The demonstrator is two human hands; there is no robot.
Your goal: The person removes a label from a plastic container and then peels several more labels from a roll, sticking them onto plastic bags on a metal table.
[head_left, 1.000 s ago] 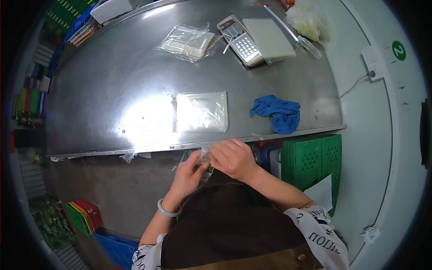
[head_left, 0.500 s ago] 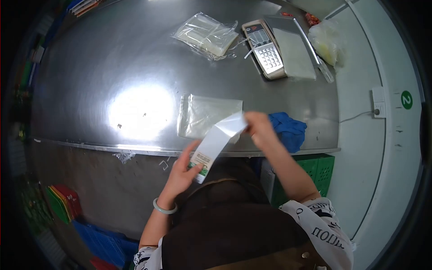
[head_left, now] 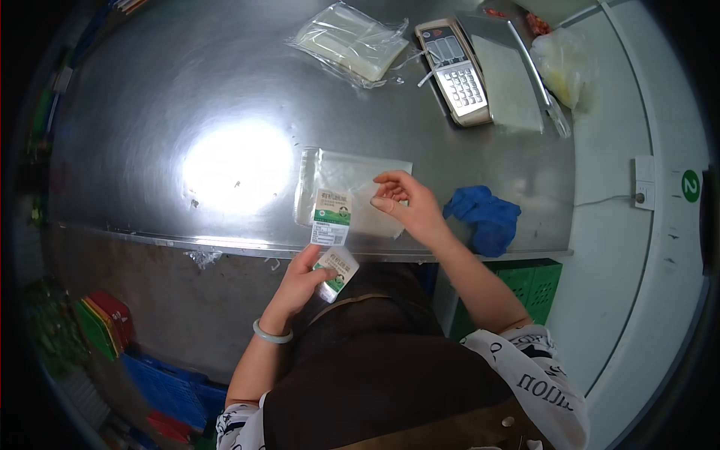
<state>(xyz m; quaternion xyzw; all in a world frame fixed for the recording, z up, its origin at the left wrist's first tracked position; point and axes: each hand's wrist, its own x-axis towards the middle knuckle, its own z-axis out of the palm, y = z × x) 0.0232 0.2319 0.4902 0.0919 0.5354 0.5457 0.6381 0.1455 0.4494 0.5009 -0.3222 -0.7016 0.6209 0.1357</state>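
Note:
In my left hand (head_left: 301, 281), near the counter's front edge, is a small folded stack of printed labels (head_left: 337, 268), pinched between thumb and fingers. Just beyond it, a white and green label (head_left: 331, 216) overlaps the left part of a clear plastic bag (head_left: 375, 174) that lies flat on the metal counter. My right hand (head_left: 405, 202) hovers over the bag's right side, fingers loosely curled, with a gap between thumb and forefinger and nothing seen in it. A crumpled blue cloth (head_left: 484, 217) sits to the right of that hand.
A packet of clear bags (head_left: 352, 41) lies at the back of the counter (head_left: 135, 135). To its right stand a keypad device (head_left: 457, 79) and a tied plastic bag (head_left: 562, 67) by the wall. A green crate (head_left: 529, 289) is below the counter at right.
The white strip stretched between both hands is now shorter and held only by the left. A label now shows over the bag. My right hand has moved left and opened.

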